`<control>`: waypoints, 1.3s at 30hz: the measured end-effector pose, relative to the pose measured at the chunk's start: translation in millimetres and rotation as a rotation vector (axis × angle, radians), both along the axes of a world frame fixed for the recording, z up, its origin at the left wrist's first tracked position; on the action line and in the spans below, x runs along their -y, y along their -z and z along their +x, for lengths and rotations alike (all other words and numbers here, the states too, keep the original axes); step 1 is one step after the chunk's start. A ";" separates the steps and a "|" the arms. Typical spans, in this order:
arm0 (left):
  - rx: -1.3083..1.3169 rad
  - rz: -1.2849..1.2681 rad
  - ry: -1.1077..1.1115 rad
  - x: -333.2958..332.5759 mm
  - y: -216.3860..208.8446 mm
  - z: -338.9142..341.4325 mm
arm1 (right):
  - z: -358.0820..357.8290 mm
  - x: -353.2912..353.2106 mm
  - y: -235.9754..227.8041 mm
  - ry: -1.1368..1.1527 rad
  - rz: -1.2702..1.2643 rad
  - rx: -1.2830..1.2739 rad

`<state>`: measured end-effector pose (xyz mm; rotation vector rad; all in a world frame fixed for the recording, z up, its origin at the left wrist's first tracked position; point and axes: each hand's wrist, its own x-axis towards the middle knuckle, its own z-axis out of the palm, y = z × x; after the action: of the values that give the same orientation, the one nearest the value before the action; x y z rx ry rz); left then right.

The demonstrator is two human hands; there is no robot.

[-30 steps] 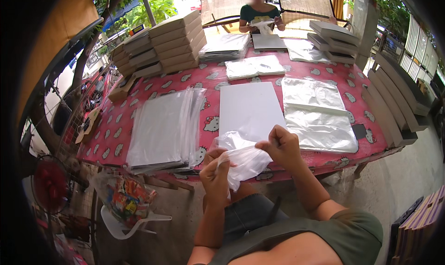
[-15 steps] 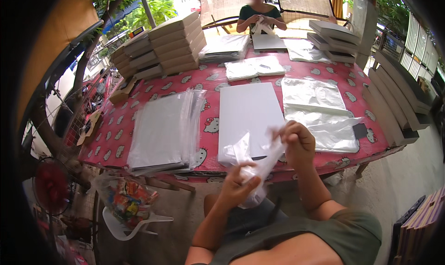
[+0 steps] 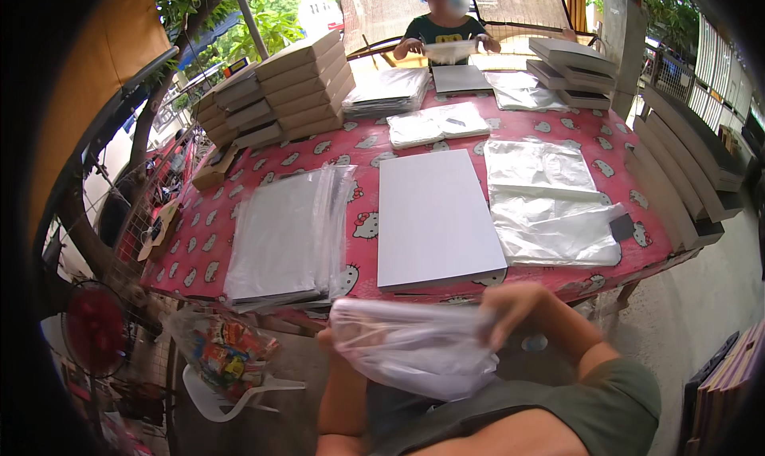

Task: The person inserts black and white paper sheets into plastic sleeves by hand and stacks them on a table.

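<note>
A clear plastic bag (image 3: 414,351) is stretched between my two hands, in front of the table's near edge. My left hand (image 3: 326,341) grips its left end, the fingers mostly hidden behind the film. My right hand (image 3: 508,306), somewhat blurred, is closed on the bag's right side. Just beyond the bag, a white rectangular sheet or board (image 3: 438,221) lies flat on the table. To its right is a pile of flat clear plastic bags (image 3: 542,205). On the left lies a stack of white sheets in clear sleeves (image 3: 275,237).
Stacked boxes (image 3: 299,77) stand at the far left, and more boxes (image 3: 574,69) at the far right. Across the pink patterned tablecloth (image 3: 362,193), a co-worker (image 3: 446,29) holds something pale. A filled plastic bag (image 3: 227,352) sits on a white chair at lower left.
The bunched plastic bag is now spread wide between my hands, lower and nearer me. My left hand has moved left. The white sheet is uncovered. The co-worker's hands have moved apart.
</note>
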<state>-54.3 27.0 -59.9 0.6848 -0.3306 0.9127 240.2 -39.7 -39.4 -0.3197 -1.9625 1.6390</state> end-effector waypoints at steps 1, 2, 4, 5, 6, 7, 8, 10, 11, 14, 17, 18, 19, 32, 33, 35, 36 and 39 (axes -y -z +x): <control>0.062 -0.053 0.057 0.4 -8.3 1.0 | 2.2 14.3 -3.4 0.233 -0.437 -0.295; 0.125 -0.107 0.114 -1.3 -16.3 3.8 | 6.5 22.4 -10.5 0.468 -0.732 -0.686; -0.075 0.075 0.226 -0.6 -37.3 23.7 | 13.8 1.6 11.0 0.099 0.075 0.173; -0.284 0.359 0.241 -3.0 -42.4 30.7 | 15.2 1.7 24.2 0.261 0.318 0.404; -0.845 0.696 0.044 -5.0 -41.9 22.1 | 18.3 4.4 19.1 0.278 -0.288 -0.017; -1.384 1.048 -0.169 -4.3 -42.2 21.0 | 27.6 9.8 22.1 0.490 -0.259 -0.191; -1.330 0.923 0.377 -8.4 -21.6 24.3 | 37.5 13.8 23.8 0.705 -0.189 -0.344; -0.939 0.537 0.276 -13.3 2.9 -2.2 | 22.2 25.5 24.2 0.963 -0.488 -0.415; -0.572 0.286 0.123 -14.4 12.4 -11.0 | 17.6 28.3 31.1 0.858 -0.521 -0.235; 0.125 -0.110 0.023 -7.2 25.4 -6.9 | 18.8 25.5 27.6 0.180 -0.263 0.187; 0.098 -0.128 0.083 6.4 15.1 3.9 | 16.7 42.3 43.0 0.499 -0.407 0.186; -0.098 -0.062 0.068 7.2 7.7 2.7 | 10.6 44.2 43.1 0.553 -0.396 0.015; -0.515 0.129 0.002 6.1 1.8 2.2 | 8.7 44.1 42.3 0.615 -0.377 -0.141; -0.288 0.039 0.205 10.6 -6.2 23.0 | 36.9 45.5 92.7 0.369 0.030 0.104; -0.589 0.163 0.294 11.0 5.4 7.4 | 22.6 44.9 69.2 0.593 -0.299 -0.209; -1.152 0.391 0.514 7.1 51.2 -10.5 | 16.9 58.1 11.5 0.902 -0.770 -0.480; -0.947 0.513 0.437 -2.9 83.9 -38.3 | 18.1 59.8 3.9 0.971 -0.907 -0.477; -0.321 -0.261 0.150 -4.8 50.1 -7.0 | 37.7 58.4 52.8 0.844 -0.464 0.030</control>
<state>-61.3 31.8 -110.0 0.5453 0.0239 0.6750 277.9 -98.1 -92.1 -1.1664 -1.1519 1.4535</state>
